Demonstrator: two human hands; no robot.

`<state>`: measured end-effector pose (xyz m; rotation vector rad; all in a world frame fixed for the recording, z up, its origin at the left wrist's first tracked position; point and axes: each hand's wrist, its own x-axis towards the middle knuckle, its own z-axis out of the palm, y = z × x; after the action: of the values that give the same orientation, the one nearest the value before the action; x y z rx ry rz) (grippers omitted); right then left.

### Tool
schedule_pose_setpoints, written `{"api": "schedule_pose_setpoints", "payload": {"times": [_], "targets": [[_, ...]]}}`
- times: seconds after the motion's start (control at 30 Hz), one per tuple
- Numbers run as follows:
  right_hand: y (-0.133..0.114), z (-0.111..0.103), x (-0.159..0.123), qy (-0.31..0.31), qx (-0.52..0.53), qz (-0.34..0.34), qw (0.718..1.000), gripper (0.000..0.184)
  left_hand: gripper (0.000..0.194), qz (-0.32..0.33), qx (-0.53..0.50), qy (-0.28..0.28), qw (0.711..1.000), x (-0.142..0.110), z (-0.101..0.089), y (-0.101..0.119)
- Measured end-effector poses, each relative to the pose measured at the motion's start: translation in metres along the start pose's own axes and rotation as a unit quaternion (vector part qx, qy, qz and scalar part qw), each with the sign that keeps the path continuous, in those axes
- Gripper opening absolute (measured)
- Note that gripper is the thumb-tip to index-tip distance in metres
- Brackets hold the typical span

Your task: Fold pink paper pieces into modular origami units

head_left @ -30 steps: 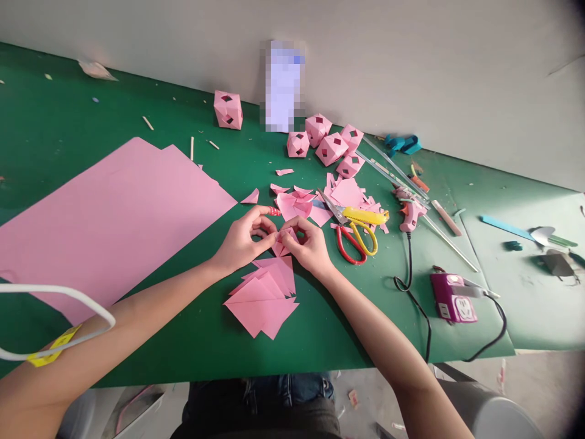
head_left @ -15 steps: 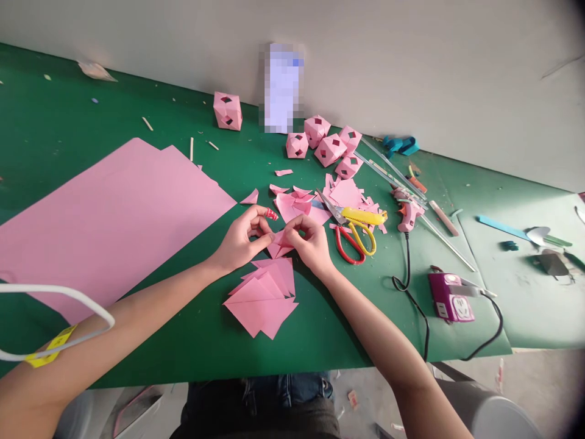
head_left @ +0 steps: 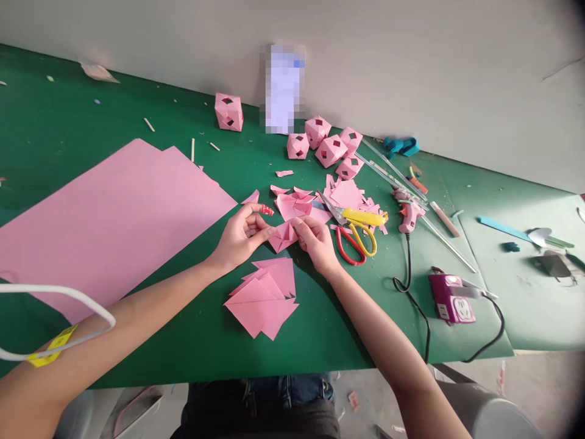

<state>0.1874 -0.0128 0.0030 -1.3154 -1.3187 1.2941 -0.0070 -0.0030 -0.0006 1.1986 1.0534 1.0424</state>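
Note:
A small folded piece of pink paper (head_left: 282,238) is held between my two hands above the green table. My left hand (head_left: 242,238) pinches its left edge with thumb and fingers; a red wrap covers one fingertip. On the other side, my right hand (head_left: 315,241) grips the right edge, its fingers curled. Just below lies a stack of pink paper squares (head_left: 260,299), some with a crease line. Beyond my hands are curled pink paper pieces (head_left: 295,206). Scissors (head_left: 354,238) with red and yellow handles and a yellow utility knife (head_left: 364,216) lie right of my right hand.
Large pink sheets (head_left: 114,225) cover the left of the table. Several pink paper polyhedra (head_left: 331,150) stand at the back near a blurred upright panel (head_left: 283,88). At right are a corded pink glue gun (head_left: 410,213), clear glue sticks (head_left: 450,245) and a purple power socket (head_left: 452,299).
Both hands stay close together on the folded paper. The right hand has shifted slightly right, and more of the paper's folded flaps now shows between the fingers.

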Motion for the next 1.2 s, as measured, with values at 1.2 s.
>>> {"api": "schedule_pose_setpoints", "payload": {"times": [1.2], "targets": [[-0.004, 0.014, -0.002, 0.01, -0.106, -0.053, 0.993, 0.01, 0.048, -0.007, -0.024, 0.057, 0.998, 0.0, 0.005, 0.001]]}}
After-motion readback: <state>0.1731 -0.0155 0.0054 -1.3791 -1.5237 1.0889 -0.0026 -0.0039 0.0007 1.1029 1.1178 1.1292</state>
